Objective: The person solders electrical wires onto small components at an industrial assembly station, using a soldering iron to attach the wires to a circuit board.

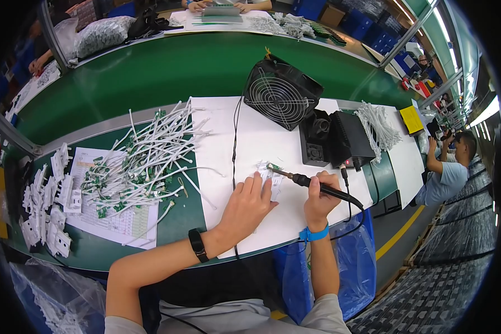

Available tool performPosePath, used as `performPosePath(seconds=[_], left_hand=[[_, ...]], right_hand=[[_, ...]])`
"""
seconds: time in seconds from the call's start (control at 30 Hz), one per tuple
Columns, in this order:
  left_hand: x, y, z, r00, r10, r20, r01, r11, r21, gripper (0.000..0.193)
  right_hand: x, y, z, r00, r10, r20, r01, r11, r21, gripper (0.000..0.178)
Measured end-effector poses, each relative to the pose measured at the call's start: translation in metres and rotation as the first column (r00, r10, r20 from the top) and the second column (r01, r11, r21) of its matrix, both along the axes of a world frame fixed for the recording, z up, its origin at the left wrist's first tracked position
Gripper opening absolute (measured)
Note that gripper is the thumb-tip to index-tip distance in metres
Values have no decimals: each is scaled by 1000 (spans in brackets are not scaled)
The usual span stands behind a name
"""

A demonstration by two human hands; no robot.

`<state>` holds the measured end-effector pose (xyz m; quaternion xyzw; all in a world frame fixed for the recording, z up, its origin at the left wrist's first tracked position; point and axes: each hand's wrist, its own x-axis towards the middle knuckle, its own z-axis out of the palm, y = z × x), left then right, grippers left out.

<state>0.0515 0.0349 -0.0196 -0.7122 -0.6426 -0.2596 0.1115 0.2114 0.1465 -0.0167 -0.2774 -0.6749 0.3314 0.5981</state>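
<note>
My right hand point(320, 201) is closed round the handle of a soldering iron point(301, 180), held like a pen. The iron's tip reaches a small green circuit board point(273, 166) at the middle of the white work sheet. The board sits at the far end of a white plastic housing point(276, 188). With bent fingers, my left hand point(250, 204) holds this housing down against the sheet; the hand partly covers it. Whether the tip touches the board or hovers just over it is too small to tell.
A black fan point(282, 96) and a black soldering station point(350, 138) with an iron stand stand beyond my hands. White cables with green boards point(145, 161) pile up at left, beside white housings point(49, 200). More white cables point(377, 131) lie at right. A black cord point(235, 150) crosses the sheet.
</note>
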Motion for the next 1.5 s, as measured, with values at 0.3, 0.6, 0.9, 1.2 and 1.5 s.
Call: performPosePath(seconds=[0.3,0.6,0.9,1.2,1.5], left_hand=[[-1,0,2,999,11,-36,-11,1000,14,54],[-7,-2,3,999,-21,35,22,999,-30,52],[-4,-1,3,998,-35,55,37,999,-37,52],[-6,0,2,996,-40,77,41,999,-18,52],[-8,-1,4,996,-54,75,56,998,-24,52]], right_hand=[[-1,0,0,1000,-12,-10,12,1000,15,18],[5,5,-2,979,-134,-156,146,987,69,22],[5,0,8,987,-113,-118,112,994,-12,24],[2,-1,10,990,-110,-90,107,993,-40,24],[3,-1,8,993,-98,-59,96,995,-36,24]])
